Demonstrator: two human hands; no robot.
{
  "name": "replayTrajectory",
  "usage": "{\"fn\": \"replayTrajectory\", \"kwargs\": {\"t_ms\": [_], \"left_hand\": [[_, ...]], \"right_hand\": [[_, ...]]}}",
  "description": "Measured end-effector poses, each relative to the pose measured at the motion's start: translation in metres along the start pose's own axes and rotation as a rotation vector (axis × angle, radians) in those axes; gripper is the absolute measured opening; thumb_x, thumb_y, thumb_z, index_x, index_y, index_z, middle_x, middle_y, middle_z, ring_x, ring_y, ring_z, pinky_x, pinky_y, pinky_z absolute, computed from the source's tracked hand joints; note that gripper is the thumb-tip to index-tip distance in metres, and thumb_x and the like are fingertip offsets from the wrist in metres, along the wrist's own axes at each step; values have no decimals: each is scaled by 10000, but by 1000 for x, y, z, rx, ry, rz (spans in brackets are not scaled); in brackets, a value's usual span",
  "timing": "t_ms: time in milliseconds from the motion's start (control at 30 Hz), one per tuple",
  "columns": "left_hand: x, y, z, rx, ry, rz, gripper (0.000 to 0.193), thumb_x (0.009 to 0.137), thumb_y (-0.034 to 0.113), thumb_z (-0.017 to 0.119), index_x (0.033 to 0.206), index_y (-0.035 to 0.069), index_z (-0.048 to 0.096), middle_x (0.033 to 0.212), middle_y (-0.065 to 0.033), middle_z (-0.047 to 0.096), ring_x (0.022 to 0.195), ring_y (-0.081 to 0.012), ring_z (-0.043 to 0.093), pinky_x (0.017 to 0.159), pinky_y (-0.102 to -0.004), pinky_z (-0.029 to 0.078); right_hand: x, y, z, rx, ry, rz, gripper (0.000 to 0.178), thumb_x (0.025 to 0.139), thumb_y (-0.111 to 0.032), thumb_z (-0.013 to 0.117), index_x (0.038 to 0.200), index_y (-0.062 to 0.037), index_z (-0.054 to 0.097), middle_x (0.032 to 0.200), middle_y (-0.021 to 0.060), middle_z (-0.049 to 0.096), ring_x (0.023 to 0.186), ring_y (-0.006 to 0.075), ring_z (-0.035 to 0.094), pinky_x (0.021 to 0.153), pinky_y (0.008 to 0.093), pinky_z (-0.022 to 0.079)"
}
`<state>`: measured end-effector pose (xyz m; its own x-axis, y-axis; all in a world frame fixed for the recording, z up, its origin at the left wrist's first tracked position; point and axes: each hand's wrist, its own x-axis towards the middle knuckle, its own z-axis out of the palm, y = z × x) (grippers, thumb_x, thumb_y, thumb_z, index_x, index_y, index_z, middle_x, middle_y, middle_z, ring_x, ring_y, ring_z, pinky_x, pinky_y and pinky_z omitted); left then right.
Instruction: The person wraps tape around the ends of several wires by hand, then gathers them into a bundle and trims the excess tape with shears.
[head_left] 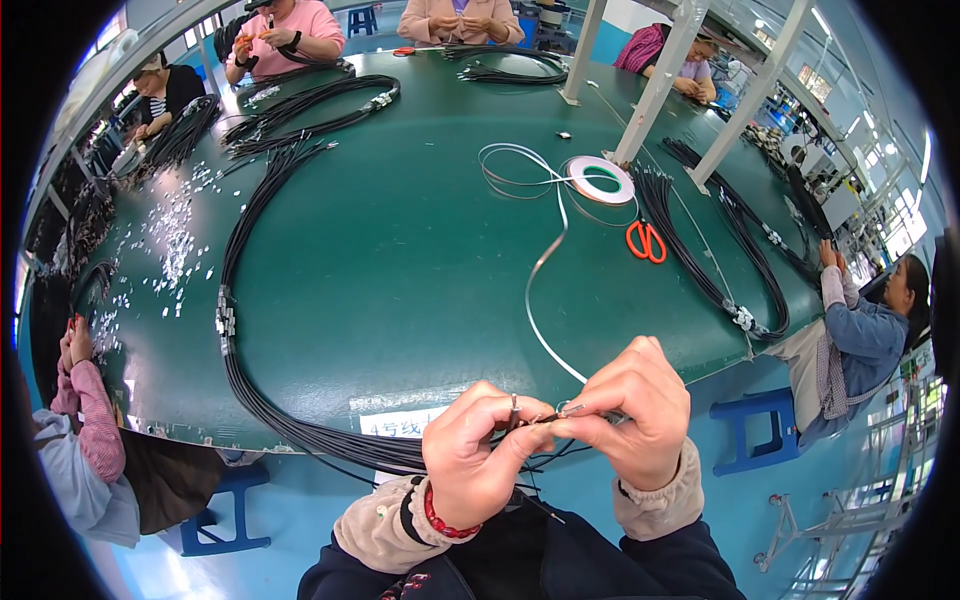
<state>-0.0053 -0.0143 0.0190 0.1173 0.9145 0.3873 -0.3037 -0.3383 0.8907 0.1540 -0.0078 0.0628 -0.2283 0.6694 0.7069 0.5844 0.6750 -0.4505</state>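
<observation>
My left hand (pixel 475 450) and my right hand (pixel 638 412) meet above the near table edge, both closed in a pinch. Between their fingertips is a thin black cable end (pixel 545 418). A small metallic tip shows at the right fingers; its exact shape is too small to tell. From the roll of white tape (pixel 617 190), a narrow tape strip (pixel 540 318) curves down to my right fingers, where its end is hidden. A long bundle of black cables (pixel 330 440) bends along the table's left side and passes behind my left hand.
Red-handled scissors (pixel 646 240) lie beside the tape roll on the green table (pixel 420 250). Small silver pieces (pixel 172 235) are scattered at left. More cable bundles (pixel 690 245) lie at right, near white metal posts (pixel 660 85). Several people work around the table. A blue stool (pixel 757 432) stands at right.
</observation>
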Motion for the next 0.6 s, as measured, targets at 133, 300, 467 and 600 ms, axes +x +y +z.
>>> {"fn": "replayTrajectory", "kwargs": {"t_ms": [133, 300, 467, 600], "left_hand": [[5, 6, -9, -145, -181, -121, 105, 791, -62, 627, 887, -74, 586, 796, -93, 560, 653, -140, 624, 561, -221, 507], [9, 6, -22, -449, -352, -369, 98, 799, -54, 619, 888, -74, 584, 820, -92, 553, 669, -137, 622, 570, -220, 510], [10, 2, -15, -306, -256, -242, 126, 775, -62, 644, 888, -70, 586, 829, -91, 554, 677, -130, 617, 565, -221, 506], [5, -2, -10, 107, -56, 117, 134, 755, -65, 665, 867, -71, 593, 790, -90, 564, 672, -129, 619, 555, -220, 505]], "right_hand": [[5, 10, -2, 111, -81, -79, 218, 623, -204, 795, 699, -93, 623, 646, -16, 574, 613, 144, 503, 546, 258, 359], [2, 12, 7, 377, -127, -24, 202, 642, -194, 785, 708, -89, 626, 659, 0, 576, 622, 153, 505, 569, 271, 384], [-1, 1, 5, 231, -65, 43, 169, 669, -143, 768, 743, -76, 631, 670, 9, 583, 626, 156, 512, 579, 279, 404], [-2, -5, 13, 149, -5, 63, 163, 669, -105, 764, 747, -75, 624, 675, 10, 590, 635, 152, 522, 578, 279, 405]]}}
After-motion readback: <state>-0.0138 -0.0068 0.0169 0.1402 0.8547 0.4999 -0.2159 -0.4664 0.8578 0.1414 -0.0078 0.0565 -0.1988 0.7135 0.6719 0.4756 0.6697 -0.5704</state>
